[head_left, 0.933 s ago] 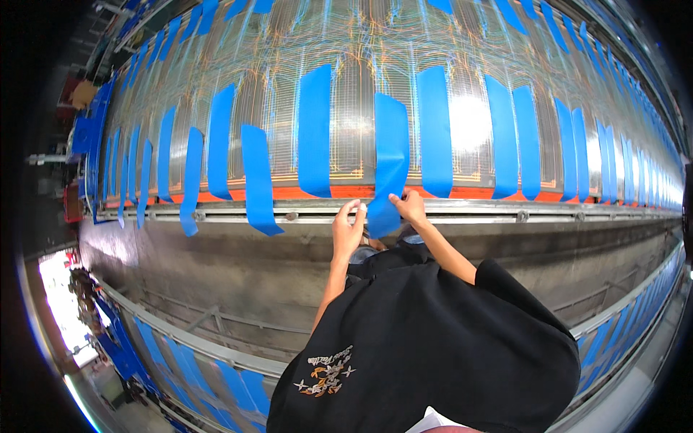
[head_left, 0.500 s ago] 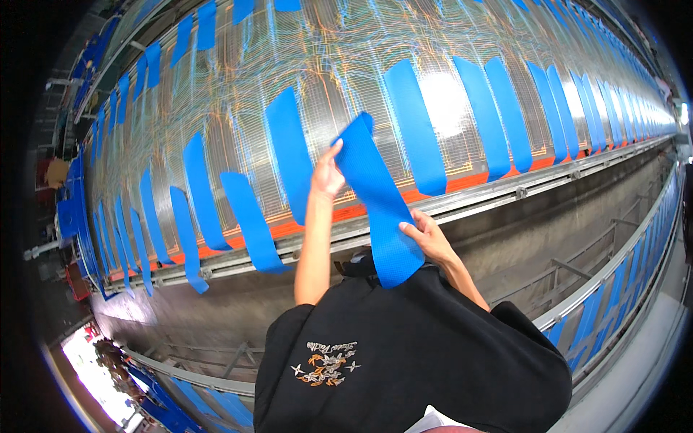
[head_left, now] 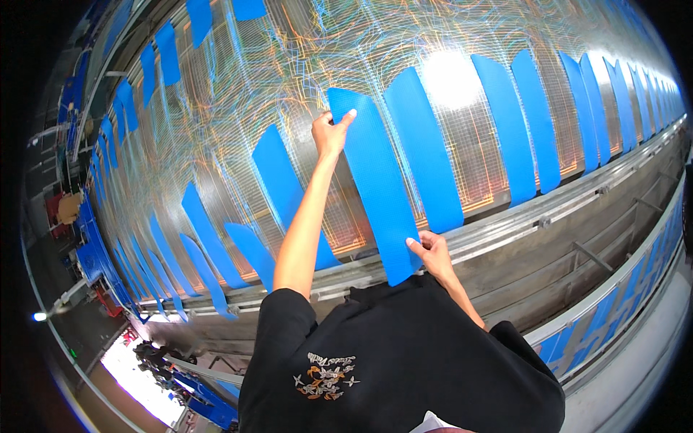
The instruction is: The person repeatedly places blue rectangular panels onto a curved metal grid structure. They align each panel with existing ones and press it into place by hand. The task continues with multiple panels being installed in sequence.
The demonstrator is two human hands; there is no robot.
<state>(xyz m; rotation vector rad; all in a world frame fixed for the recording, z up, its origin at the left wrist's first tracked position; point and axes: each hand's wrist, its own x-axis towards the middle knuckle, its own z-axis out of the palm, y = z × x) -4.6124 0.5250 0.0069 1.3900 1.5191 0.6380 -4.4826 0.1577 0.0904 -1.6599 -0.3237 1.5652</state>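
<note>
A long blue strip [head_left: 377,184], finely textured, is stretched between my two hands over the long patterned table. Near its far end, my left hand [head_left: 332,132] grips the left edge, thumb on top and fingers partly hidden. My right hand [head_left: 432,254] pinches the strip's near right edge, with the thumb on its upper face. The near end hangs past the table's edge, close to my black shirt. Just right of the held strip lies another blue strip [head_left: 426,151]; a further strip [head_left: 289,191] lies to its left, partly behind my left forearm.
The table [head_left: 346,224] is covered with coloured line patterns and carries several more blue strips in rows along both sides. A metal rail [head_left: 505,224] runs along its near edge. Beyond a gap, a lower rail [head_left: 613,289] stands at right, with blue strips behind it.
The strip, bent and twisted before, is now drawn out nearly flat over the table. My left hand has moved slightly farther out; my right hand has moved slightly toward me.
</note>
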